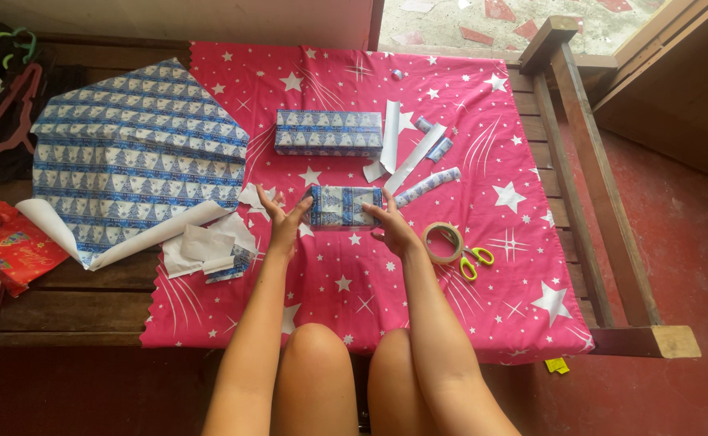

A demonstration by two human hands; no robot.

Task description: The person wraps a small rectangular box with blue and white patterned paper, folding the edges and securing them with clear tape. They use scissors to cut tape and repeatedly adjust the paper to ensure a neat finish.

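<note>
A small box, wrapped in blue-and-white patterned paper, is held between both hands above a pink star-printed cloth. The fingers of the left hand are spread and pressed flat against one end of it; those of the right hand are curled against the other end. Just beside the right fingers, a tape roll and green-handled scissors are laid out. Beyond the fingertips a larger wrapped box is set down, with paper offcuts near it. Outward of the left fingers, white scraps and a wide sheet of the same paper are spread. The end folds could likely spring open if pressure is eased before any tape is applied.
</note>
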